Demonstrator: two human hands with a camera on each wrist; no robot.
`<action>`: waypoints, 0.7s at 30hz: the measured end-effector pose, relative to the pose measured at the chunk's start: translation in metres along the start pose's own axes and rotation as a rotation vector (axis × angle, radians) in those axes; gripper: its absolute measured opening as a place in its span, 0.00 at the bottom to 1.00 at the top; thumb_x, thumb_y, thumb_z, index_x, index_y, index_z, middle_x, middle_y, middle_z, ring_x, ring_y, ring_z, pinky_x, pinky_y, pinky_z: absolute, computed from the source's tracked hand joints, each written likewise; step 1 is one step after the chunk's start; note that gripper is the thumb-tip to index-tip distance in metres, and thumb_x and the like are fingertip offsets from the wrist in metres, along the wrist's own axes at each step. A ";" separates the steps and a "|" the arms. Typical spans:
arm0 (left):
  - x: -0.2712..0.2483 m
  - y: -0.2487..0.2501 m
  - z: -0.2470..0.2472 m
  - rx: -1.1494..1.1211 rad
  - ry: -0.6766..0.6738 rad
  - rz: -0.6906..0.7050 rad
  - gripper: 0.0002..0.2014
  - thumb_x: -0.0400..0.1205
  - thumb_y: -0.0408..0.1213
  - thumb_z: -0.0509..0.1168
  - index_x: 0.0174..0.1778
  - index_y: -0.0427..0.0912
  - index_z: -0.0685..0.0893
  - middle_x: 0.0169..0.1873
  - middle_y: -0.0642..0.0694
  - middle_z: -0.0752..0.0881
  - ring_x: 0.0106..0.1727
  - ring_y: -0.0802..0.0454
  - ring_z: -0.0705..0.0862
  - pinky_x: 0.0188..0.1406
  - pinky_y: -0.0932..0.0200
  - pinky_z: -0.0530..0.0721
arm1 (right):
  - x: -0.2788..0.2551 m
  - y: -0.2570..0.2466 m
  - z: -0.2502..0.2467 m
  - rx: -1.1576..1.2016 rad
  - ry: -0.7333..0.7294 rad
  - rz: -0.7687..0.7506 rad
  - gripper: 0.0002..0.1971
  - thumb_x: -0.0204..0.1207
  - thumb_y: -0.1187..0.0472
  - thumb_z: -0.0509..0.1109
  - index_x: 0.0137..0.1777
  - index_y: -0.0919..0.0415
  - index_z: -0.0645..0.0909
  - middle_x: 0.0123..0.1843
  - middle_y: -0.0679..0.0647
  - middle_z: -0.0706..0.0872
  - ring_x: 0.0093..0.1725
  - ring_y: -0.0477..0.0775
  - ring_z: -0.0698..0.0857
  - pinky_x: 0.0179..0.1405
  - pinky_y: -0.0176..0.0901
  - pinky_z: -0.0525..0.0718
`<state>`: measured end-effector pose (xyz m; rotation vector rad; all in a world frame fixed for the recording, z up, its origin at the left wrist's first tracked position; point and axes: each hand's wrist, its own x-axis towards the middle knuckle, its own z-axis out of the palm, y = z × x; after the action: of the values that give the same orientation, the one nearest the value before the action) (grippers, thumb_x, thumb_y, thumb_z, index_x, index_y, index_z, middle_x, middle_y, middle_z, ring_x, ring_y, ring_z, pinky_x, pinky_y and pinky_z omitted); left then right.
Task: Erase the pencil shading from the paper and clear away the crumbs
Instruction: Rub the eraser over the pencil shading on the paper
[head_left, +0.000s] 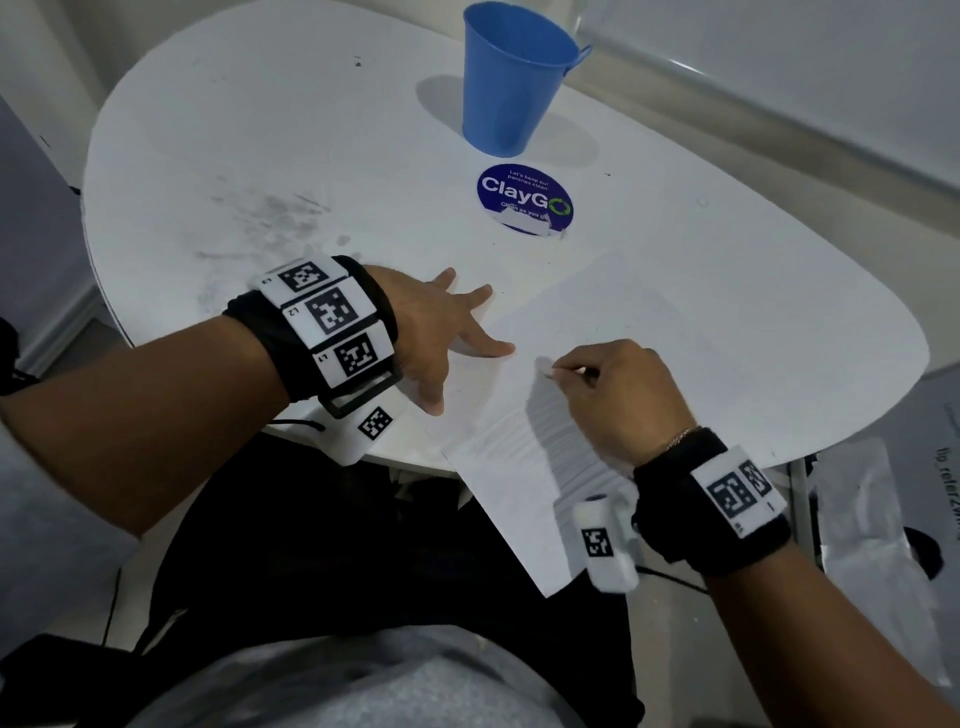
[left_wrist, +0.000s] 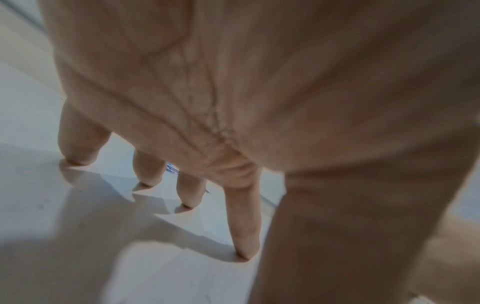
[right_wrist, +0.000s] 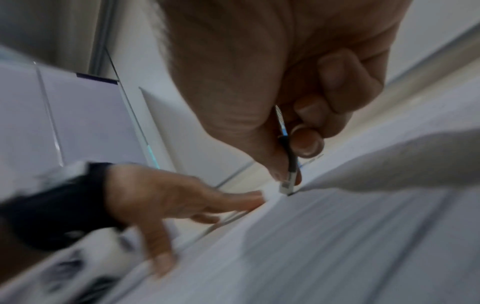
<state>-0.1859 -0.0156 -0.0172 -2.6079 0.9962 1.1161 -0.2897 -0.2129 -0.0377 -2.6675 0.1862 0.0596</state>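
Paper on desk, near edge, one corner overhanging toward person. Left hand flat on paper's left part, fingers spread. Right hand to its right, on paper, pinching eraser, tip touching paper. Cup upright at far side of desk. Sticker on desk between cup and paper.
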 end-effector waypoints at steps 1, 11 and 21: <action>0.000 0.000 0.000 0.000 0.000 0.000 0.49 0.78 0.50 0.74 0.82 0.80 0.44 0.86 0.55 0.28 0.86 0.47 0.26 0.86 0.32 0.42 | -0.005 -0.002 0.002 -0.003 -0.042 -0.027 0.07 0.80 0.56 0.71 0.49 0.51 0.92 0.37 0.42 0.90 0.35 0.40 0.85 0.36 0.29 0.75; 0.003 -0.003 0.002 -0.004 0.010 -0.001 0.50 0.77 0.50 0.74 0.81 0.82 0.44 0.86 0.57 0.28 0.86 0.48 0.26 0.86 0.31 0.45 | -0.005 -0.006 0.006 -0.037 -0.020 -0.035 0.07 0.80 0.57 0.70 0.48 0.53 0.91 0.41 0.47 0.92 0.42 0.53 0.88 0.45 0.42 0.83; 0.004 -0.003 0.003 0.001 0.012 0.003 0.50 0.77 0.49 0.75 0.81 0.82 0.44 0.86 0.57 0.28 0.86 0.48 0.26 0.86 0.30 0.47 | -0.005 -0.006 0.008 -0.027 -0.018 -0.033 0.08 0.80 0.57 0.70 0.49 0.52 0.91 0.42 0.49 0.92 0.42 0.54 0.88 0.45 0.43 0.84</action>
<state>-0.1837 -0.0150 -0.0224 -2.6161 1.0030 1.1015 -0.2937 -0.2037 -0.0419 -2.6956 0.1370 0.0765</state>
